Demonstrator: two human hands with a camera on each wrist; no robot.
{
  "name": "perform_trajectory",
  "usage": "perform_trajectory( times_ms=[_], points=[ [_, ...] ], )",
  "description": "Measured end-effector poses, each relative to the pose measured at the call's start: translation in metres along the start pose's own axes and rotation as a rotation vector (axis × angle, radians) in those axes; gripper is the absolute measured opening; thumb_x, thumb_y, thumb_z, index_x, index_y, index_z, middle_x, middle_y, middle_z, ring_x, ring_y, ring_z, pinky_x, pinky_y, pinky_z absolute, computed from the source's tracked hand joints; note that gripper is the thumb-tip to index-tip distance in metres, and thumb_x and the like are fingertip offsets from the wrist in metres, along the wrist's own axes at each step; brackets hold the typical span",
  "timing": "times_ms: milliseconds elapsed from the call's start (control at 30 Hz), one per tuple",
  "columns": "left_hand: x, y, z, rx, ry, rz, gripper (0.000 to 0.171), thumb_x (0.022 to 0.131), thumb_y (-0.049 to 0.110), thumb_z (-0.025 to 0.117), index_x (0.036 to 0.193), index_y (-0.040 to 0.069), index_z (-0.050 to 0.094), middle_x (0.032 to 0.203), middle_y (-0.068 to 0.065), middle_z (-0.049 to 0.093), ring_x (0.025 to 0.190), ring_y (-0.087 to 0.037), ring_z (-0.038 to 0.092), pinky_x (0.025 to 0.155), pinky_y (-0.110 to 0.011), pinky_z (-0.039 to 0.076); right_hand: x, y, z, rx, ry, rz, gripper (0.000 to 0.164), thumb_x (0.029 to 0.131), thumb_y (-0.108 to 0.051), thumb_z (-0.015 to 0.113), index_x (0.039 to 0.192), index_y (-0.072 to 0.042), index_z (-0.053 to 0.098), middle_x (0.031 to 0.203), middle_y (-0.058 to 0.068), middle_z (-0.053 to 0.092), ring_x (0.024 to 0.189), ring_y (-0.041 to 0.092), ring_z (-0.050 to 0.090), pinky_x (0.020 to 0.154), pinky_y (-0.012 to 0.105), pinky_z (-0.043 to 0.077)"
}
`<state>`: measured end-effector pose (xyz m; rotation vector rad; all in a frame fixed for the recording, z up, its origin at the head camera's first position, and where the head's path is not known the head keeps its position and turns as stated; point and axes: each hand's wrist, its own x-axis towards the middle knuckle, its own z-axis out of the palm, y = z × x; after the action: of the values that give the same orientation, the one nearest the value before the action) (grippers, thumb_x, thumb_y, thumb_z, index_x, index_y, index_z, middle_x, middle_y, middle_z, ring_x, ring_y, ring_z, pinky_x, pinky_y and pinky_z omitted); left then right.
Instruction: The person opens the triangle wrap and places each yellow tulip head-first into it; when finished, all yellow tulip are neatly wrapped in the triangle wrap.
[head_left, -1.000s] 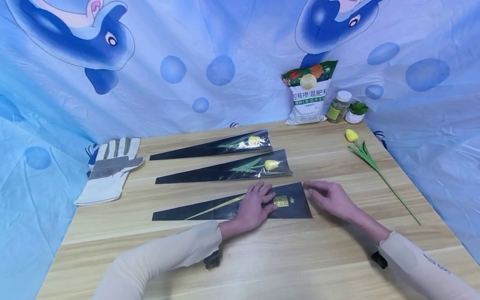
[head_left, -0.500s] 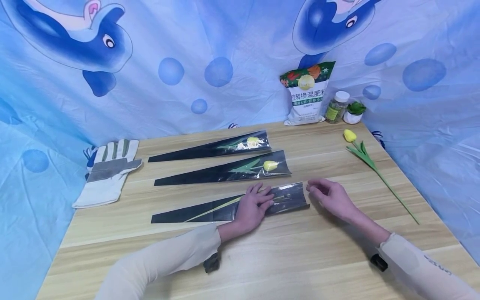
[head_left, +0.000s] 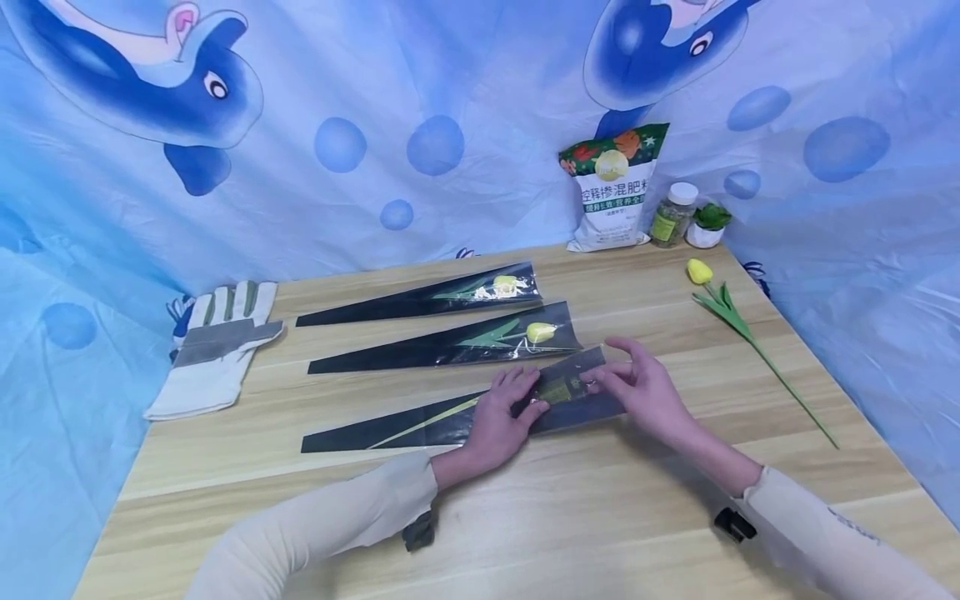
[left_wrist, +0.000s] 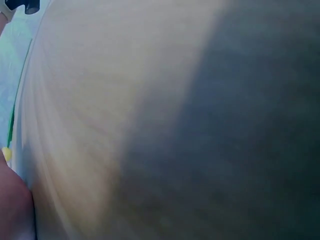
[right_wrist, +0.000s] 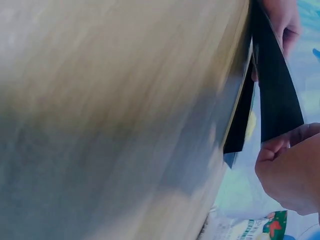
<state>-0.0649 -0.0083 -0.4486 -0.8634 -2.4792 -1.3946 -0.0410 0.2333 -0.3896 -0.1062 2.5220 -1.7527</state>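
The nearest black flower sleeve (head_left: 420, 425), with a gold stripe and a gold printed label, lies on the table, narrow end to the left. My left hand (head_left: 501, 417) rests on its middle, fingers extended. At the wide end my right hand (head_left: 648, 392) pinches the sleeve between thumb and fingers, and that end is raised. In the right wrist view, one dark layer of the sleeve (right_wrist: 277, 100) runs up to my right hand (right_wrist: 290, 167), apart from another dark strip. Behind lie two sleeves, each with a yellow tulip (head_left: 541, 332) inside.
A loose yellow tulip (head_left: 731, 312) lies on the right of the table. White-and-grey work gloves (head_left: 217, 346) lie at the left. A fertilizer bag (head_left: 615, 192), a white-capped jar (head_left: 673, 217) and a small potted plant (head_left: 707, 225) stand at the back right.
My right hand has moved left from beside the sleeve's wide end and now pinches it. That end has lifted and bent. The left hand has stayed on the sleeve.
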Motion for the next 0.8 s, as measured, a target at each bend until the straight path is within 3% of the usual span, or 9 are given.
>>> perform_trajectory(
  times_ms=[100,167,233,367,400,467,533,667,800],
  points=[
    [-0.001,0.000,0.000,0.025,-0.029,0.012,0.055,0.092,0.019,0.072,0.137,-0.006,0.055,0.141,-0.022,0.055,0.132,-0.041,0.048,0.111,-0.054,0.035,-0.001,0.004,-0.001,0.037,0.026,0.013,0.062,0.099,-0.007,0.062,0.149,0.007,0.027,0.107,0.015,0.073,0.091,0.017,0.072,0.064,0.013,0.049],
    [-0.001,-0.001,0.000,0.045,-0.049,0.024,0.056,0.093,0.021,0.070,0.138,-0.008,0.053,0.143,-0.023,0.052,0.133,-0.040,0.047,0.113,-0.053,0.033,-0.002,0.006,-0.002,0.049,0.034,0.015,0.062,0.099,-0.006,0.062,0.149,0.007,0.027,0.107,0.017,0.072,0.089,0.013,0.071,0.065,0.010,0.048],
    [-0.001,-0.001,0.000,0.066,-0.064,0.037,0.054,0.094,0.022,0.069,0.136,-0.009,0.055,0.142,-0.024,0.052,0.134,-0.038,0.047,0.114,-0.051,0.031,-0.002,0.006,-0.002,0.053,0.036,0.008,0.062,0.099,-0.006,0.062,0.149,0.007,0.028,0.108,0.018,0.072,0.074,0.009,0.067,0.057,0.012,0.046],
    [-0.001,-0.003,0.000,0.097,-0.072,0.040,0.046,0.094,0.021,0.069,0.131,-0.006,0.061,0.140,-0.022,0.055,0.134,-0.037,0.047,0.114,-0.050,0.031,0.000,0.007,-0.002,0.053,0.012,-0.027,0.060,0.098,-0.006,0.063,0.147,0.007,0.030,0.106,0.015,0.073,0.075,0.009,0.068,0.050,0.021,0.044],
    [-0.001,-0.004,0.001,0.098,-0.070,0.038,0.044,0.094,0.021,0.069,0.130,-0.006,0.063,0.139,-0.022,0.055,0.134,-0.037,0.048,0.114,-0.050,0.031,0.000,0.007,-0.003,0.043,0.004,-0.034,0.058,0.098,-0.006,0.063,0.146,0.007,0.032,0.106,0.014,0.074,0.076,0.011,0.068,0.049,0.023,0.043],
    [-0.002,-0.004,0.001,0.097,-0.069,0.036,0.042,0.094,0.020,0.069,0.129,-0.004,0.064,0.139,-0.021,0.055,0.133,-0.038,0.048,0.114,-0.050,0.032,0.002,0.008,-0.007,0.025,-0.016,-0.041,0.054,0.099,-0.007,0.062,0.144,0.007,0.037,0.105,0.013,0.074,0.091,0.016,0.071,0.063,0.021,0.051],
    [-0.002,-0.005,0.001,0.088,-0.070,0.040,0.041,0.095,0.019,0.069,0.128,-0.004,0.064,0.138,-0.022,0.056,0.133,-0.039,0.048,0.114,-0.051,0.031,0.002,0.007,-0.015,0.006,-0.017,-0.017,0.048,0.100,-0.010,0.061,0.141,0.005,0.042,0.107,0.013,0.073,0.094,0.020,0.071,0.072,0.024,0.055],
    [-0.001,-0.005,-0.001,0.067,-0.041,0.049,0.039,0.093,0.017,0.070,0.125,-0.005,0.066,0.136,-0.023,0.057,0.132,-0.042,0.048,0.114,-0.053,0.030,0.008,0.006,-0.053,-0.079,0.065,-0.014,0.037,0.102,-0.012,0.057,0.135,0.005,0.052,0.111,0.021,0.069,0.092,0.022,0.070,0.075,0.029,0.059],
    [0.003,-0.004,-0.004,0.055,-0.015,0.048,0.038,0.093,0.017,0.070,0.125,-0.004,0.066,0.135,-0.021,0.059,0.132,-0.042,0.048,0.115,-0.051,0.029,0.020,0.016,-0.118,-0.336,0.184,-0.052,0.030,0.102,-0.010,0.055,0.121,0.012,0.060,0.104,0.029,0.068,0.079,0.007,0.066,0.064,0.018,0.054]
  ],
)
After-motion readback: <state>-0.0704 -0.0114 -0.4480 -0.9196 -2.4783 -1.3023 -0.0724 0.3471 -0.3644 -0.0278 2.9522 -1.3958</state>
